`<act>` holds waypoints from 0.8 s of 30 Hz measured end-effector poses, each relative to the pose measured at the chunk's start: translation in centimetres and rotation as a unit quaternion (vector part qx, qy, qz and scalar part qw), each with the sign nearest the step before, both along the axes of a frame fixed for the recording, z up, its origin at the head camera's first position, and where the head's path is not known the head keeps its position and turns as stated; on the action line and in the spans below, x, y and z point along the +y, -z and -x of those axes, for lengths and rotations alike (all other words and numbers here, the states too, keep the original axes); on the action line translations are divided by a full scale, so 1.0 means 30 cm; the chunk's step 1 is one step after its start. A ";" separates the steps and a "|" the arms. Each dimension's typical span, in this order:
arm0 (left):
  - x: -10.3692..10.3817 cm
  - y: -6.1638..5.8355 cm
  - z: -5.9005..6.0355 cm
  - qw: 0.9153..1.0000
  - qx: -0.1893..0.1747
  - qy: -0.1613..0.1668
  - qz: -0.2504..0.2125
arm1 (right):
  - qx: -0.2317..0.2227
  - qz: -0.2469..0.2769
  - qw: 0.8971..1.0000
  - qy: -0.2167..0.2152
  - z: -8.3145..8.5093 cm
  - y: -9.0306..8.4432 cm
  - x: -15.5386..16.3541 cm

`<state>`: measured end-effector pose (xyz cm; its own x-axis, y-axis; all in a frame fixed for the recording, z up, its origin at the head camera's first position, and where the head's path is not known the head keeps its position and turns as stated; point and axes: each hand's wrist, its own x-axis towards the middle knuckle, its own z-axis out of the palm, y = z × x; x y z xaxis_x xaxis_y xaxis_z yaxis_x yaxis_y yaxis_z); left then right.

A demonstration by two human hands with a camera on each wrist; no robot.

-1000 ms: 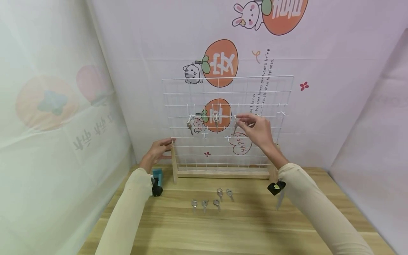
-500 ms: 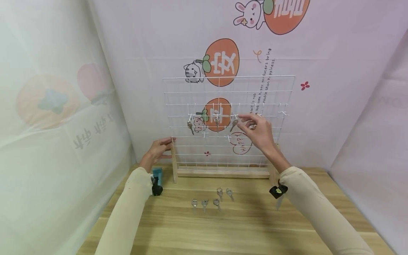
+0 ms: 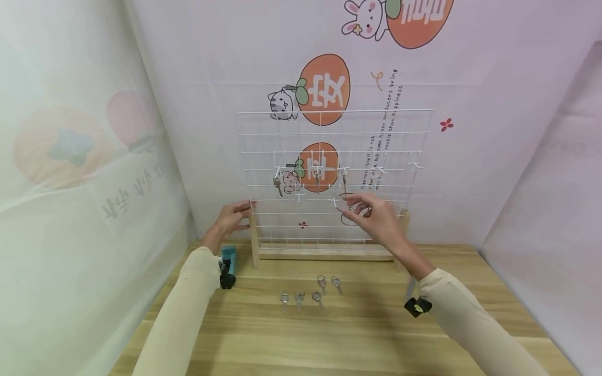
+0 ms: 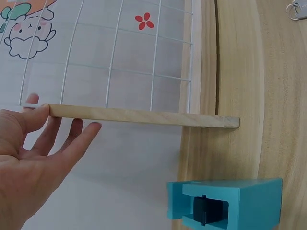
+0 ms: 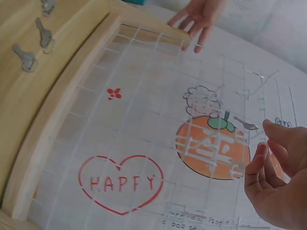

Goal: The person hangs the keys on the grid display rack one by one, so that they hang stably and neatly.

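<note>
A white wire grid rack [image 3: 376, 133] stands on a wooden base at the back of the table. Three keys hang from its hooks, at the left [image 3: 278, 184], the middle [image 3: 317, 180] and the right [image 3: 344, 183]. My right hand [image 3: 371, 215] hovers in front of the grid, below the right key, with relaxed fingers [image 5: 261, 163] and nothing in it. My left hand [image 3: 232, 215] rests with straight fingers [image 4: 76, 139] against the top of the rack's left wooden post [image 4: 144, 116]. Several loose keys [image 3: 299, 297] lie on the table in front of the rack.
The table is light wood [image 3: 357, 339], closed in by cloth walls at the back and both sides. A teal block [image 4: 230, 201] sits by my left wrist near the foot of the post. Two more keys [image 3: 329, 282] lie nearer the rack's base.
My right hand let go of the right key, which now hangs on its hook, and dropped down and away from the grid. The left hand stayed on the post.
</note>
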<state>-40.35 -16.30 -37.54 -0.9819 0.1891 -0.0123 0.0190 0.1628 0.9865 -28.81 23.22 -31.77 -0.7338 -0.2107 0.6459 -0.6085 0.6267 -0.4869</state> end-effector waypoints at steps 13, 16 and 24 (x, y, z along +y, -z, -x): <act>0.012 -0.004 0.016 0.997 0.070 -0.030 0.022 | -0.055 -0.034 0.997 -0.045 -0.010 0.272 -0.035; 0.015 -0.005 0.015 0.996 0.075 -0.035 0.027 | -0.081 -0.033 0.995 -0.052 0.001 0.343 -0.040; 0.028 0.007 0.016 0.995 0.085 -0.038 0.024 | -0.132 -0.034 0.990 -0.047 0.050 0.522 -0.055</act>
<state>-40.82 -15.46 -37.75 -0.9821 0.1174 0.1473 0.1701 0.2164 0.9614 -30.30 21.58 -47.43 -0.8501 -0.3231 0.4159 -0.5230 0.6104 -0.5949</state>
